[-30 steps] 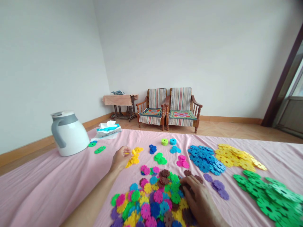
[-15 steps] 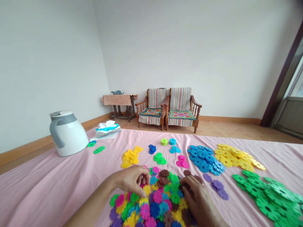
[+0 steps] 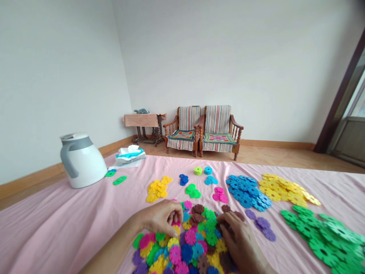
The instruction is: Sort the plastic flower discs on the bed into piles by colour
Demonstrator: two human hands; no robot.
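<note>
A mixed heap of coloured plastic snowflake discs (image 3: 188,243) lies on the pink cloth (image 3: 71,224) close to me. My left hand (image 3: 161,219) rests on the heap's far left side, fingers curled and pinching at discs near a pink one. My right hand (image 3: 242,243) lies on the heap's right side, fingers bent over brown discs. Sorted piles lie beyond: yellow (image 3: 156,188), green (image 3: 193,191), pink (image 3: 219,195), blue (image 3: 247,192), a larger yellow one (image 3: 288,189), purple (image 3: 261,222) and a big green one (image 3: 325,236).
A white jug with a grey handle (image 3: 81,160) stands at the left on the cloth. A tissue packet (image 3: 129,156) lies behind it. Two striped wooden armchairs (image 3: 203,131) and a small table (image 3: 144,121) stand by the far wall.
My left hand has come back from the small yellow pile to the mixed heap and curled onto its discs. The right hand has stayed in place.
</note>
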